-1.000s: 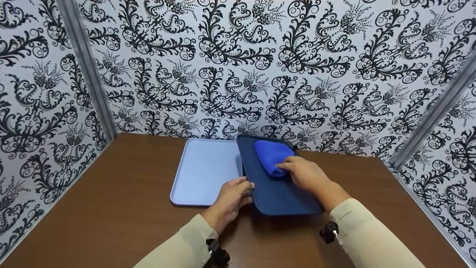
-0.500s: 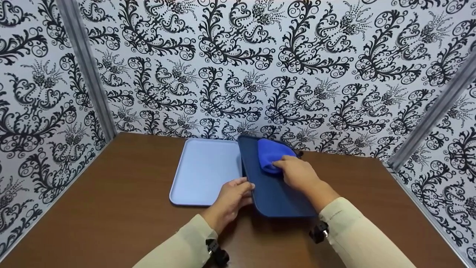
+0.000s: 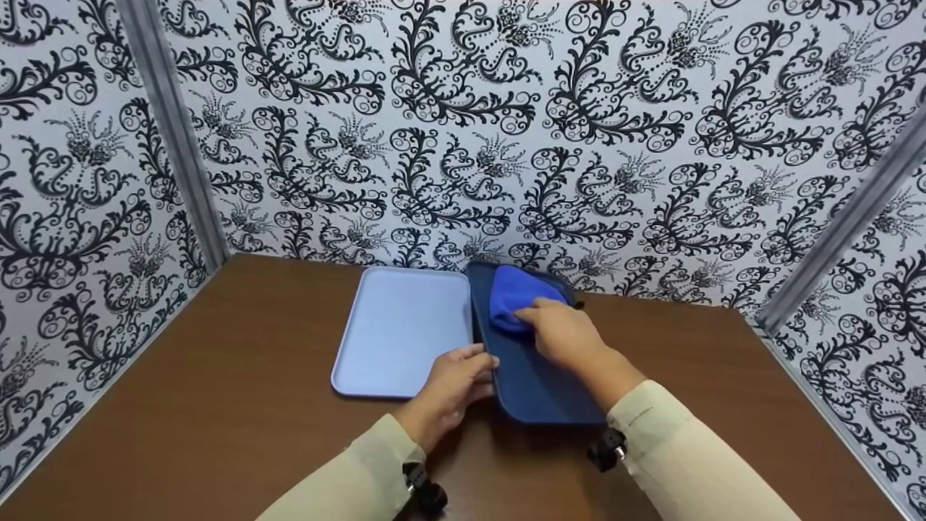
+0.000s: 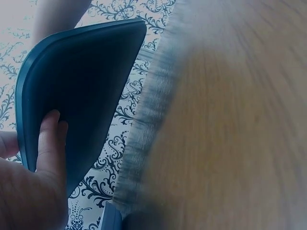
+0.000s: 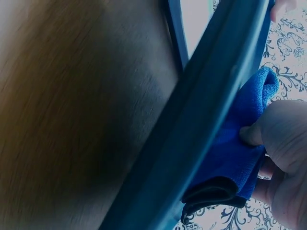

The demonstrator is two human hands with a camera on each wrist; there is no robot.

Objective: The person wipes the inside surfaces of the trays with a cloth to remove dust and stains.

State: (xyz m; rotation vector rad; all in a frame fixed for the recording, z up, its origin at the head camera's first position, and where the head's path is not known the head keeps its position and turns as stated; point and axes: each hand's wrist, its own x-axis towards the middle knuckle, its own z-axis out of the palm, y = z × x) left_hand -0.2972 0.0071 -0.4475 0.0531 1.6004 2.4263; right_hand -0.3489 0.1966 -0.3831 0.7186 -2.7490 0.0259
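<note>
So the folded blue fleecy cloth (image 3: 521,291) has slid a bit left on the tilted dark-blue rectangular tray (image 3: 539,391) compared with a second ago, and the right hand (image 3: 568,336) went with it, thumb and fingers pinching the fabric. Left hand (image 3: 452,380) hasn't really budged, pinching the tray's left rim and blocking a corner of the flat light-blue tray (image 3: 405,333) on the brown wood-look table (image 3: 253,362).

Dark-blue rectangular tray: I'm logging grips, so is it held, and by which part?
Yes: the left hand grips the tray by its left edge.
</note>
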